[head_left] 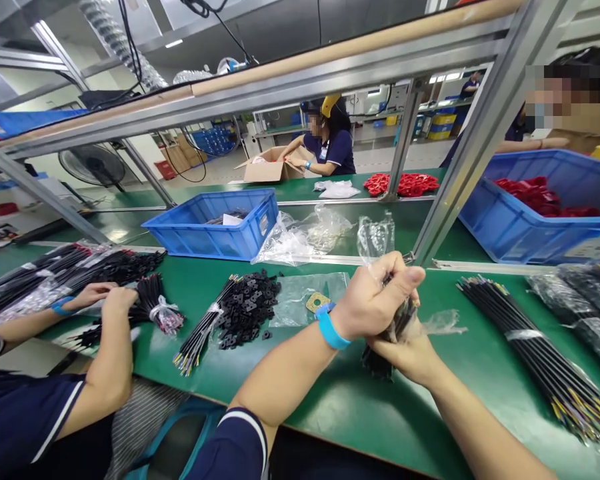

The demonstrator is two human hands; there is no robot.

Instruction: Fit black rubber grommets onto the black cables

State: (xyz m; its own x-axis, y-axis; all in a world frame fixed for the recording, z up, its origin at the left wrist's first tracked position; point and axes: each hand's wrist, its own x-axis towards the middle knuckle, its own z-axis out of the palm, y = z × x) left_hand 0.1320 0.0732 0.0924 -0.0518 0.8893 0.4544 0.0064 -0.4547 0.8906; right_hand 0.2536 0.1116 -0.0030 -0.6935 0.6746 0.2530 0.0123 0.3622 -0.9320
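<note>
Both my hands are closed on a clear plastic bag (377,238) above the green bench. My left hand (370,300), with a blue band at the wrist, grips it from above, the thumb on top. My right hand (405,353) supports it from below. Dark contents show at its lower end; my fingers hide most of them, so their kind is unclear. A loose plastic flap sticks out to the right. Left of my hands lie a flat clear bag (293,293) with a yellowish square piece (317,302), a pile of small black parts (250,303) and a tied cable bundle (207,327).
To the right lies another tied bundle of black cables (530,347). Blue bins (210,243) stand behind, one holding red parts (540,197). A metal post (455,147) rises just beyond my hands. At left a co-worker's hands (105,297) work over cables.
</note>
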